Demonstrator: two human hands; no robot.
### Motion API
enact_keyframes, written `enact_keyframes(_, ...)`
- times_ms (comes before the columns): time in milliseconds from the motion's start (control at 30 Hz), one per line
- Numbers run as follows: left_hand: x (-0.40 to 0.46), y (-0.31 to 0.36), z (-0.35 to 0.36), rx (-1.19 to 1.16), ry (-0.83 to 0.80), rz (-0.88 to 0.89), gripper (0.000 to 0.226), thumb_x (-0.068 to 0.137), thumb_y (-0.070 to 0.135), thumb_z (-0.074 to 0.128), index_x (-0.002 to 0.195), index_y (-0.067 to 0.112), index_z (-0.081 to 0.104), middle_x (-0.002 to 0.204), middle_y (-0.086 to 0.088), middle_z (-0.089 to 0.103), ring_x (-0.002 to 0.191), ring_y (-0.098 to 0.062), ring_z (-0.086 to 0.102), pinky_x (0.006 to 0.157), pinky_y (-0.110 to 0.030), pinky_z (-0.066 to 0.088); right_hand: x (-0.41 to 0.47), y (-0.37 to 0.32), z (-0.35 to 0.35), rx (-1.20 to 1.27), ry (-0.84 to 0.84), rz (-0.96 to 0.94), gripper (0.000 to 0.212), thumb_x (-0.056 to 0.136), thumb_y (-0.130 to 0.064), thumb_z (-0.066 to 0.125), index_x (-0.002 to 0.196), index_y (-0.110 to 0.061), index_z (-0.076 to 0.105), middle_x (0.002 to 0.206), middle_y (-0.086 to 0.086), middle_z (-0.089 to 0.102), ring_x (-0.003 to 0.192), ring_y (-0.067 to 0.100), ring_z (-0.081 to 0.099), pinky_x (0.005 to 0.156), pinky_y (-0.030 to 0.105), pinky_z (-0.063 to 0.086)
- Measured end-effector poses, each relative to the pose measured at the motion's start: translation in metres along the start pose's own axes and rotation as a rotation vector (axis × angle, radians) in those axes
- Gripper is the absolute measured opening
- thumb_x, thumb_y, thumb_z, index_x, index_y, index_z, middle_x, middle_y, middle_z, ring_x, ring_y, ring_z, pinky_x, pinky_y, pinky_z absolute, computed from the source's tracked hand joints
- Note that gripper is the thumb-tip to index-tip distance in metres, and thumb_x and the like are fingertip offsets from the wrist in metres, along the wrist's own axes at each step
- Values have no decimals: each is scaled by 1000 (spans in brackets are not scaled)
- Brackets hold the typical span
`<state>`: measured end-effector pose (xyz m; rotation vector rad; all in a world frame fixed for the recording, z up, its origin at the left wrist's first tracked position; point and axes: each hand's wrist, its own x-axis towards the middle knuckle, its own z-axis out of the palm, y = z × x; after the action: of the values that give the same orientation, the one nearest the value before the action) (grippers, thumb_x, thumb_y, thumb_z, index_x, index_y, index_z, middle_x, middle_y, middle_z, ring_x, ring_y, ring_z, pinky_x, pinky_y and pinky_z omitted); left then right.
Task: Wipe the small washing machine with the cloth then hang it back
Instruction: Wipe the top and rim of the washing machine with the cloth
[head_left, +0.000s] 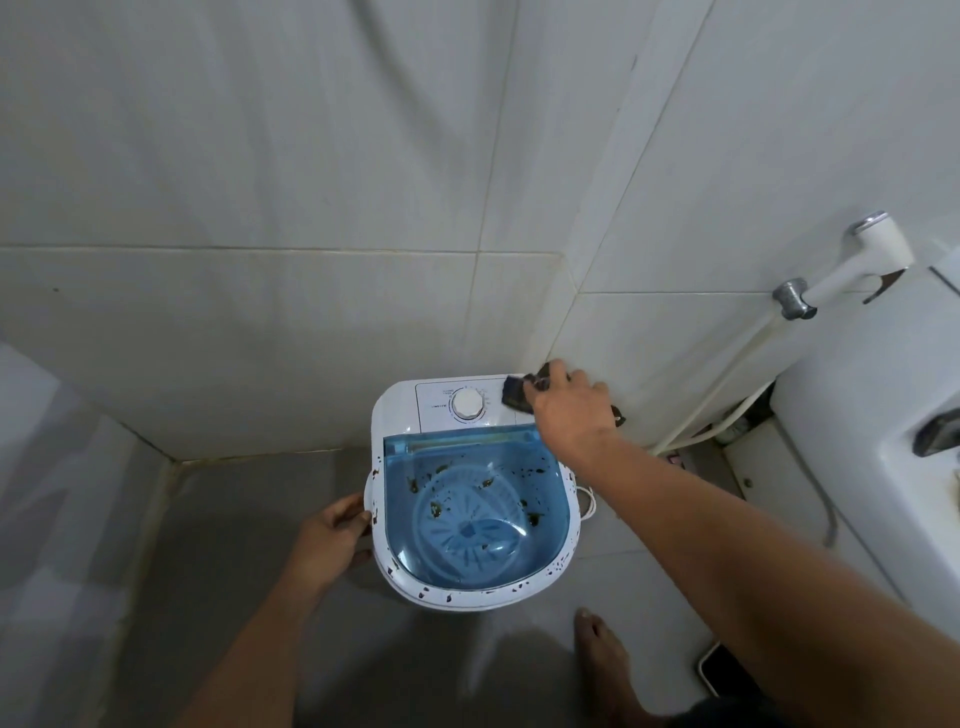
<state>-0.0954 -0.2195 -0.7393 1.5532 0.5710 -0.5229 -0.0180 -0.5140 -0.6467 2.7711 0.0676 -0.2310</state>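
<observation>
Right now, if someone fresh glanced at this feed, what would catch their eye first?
Probably the small washing machine on the floor in the tiled corner, its blue see-through lid and white rim speckled with dark debris. Next, the right hand pressing a dark cloth on the control panel beside the white dial, while the left hand grips the machine's left side.
</observation>
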Motion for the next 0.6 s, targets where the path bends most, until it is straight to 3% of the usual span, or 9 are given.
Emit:
enact_keyframes(100, 0, 2, 1, 9, 1, -1, 29, 99, 5, 54, 124, 16, 62, 95, 6, 72, 67, -4, 73, 63, -25, 55, 6, -12, 1, 114, -33, 83, 64, 90, -15, 63, 149, -25, 41, 130, 16, 41, 104, 33, 54, 76, 43, 47)
enact_keyframes(233, -3, 4, 0, 13, -14, -8, 32, 100, 5, 53, 129, 13, 61, 96, 1, 73, 80, -11, 70, 64, -25, 54, -22, -15, 27, 121, 0, -147, 77, 94, -14, 56, 161, -29, 22, 138, 17, 38, 109, 34, 51, 81, 44, 49)
enact_keyframes(400, -6, 5, 1, -7, 0, 3, 28, 99, 6, 54, 124, 16, 63, 95, 2, 73, 81, -12, 70, 63, -24, 54, -8, -8, 23, 340, -31, 199, 70, 96, -18, 55, 160, -27, 27, 129, 14, 41, 104, 32, 55, 81, 44, 57)
enact_keyframes(533, -7, 5, 1, -23, 2, -2, 26, 99, 8, 56, 120, 20, 63, 95, 0, 73, 83, -14, 70, 65, -26, 54, -24, -22, 29, 227, -6, -108, 76, 93, -16, 55, 161, -28, 24, 135, 16, 39, 107, 33, 52, 80, 42, 50)
enact_keyframes(600, -8, 5, 1, -22, 0, -1, 25, 99, 10, 56, 120, 21, 64, 97, -1, 74, 86, -16, 71, 65, -27, 55, -16, -4, 26, 193, -1, -58, 74, 93, -17, 57, 159, -30, 28, 133, 15, 41, 106, 32, 53, 82, 44, 52)
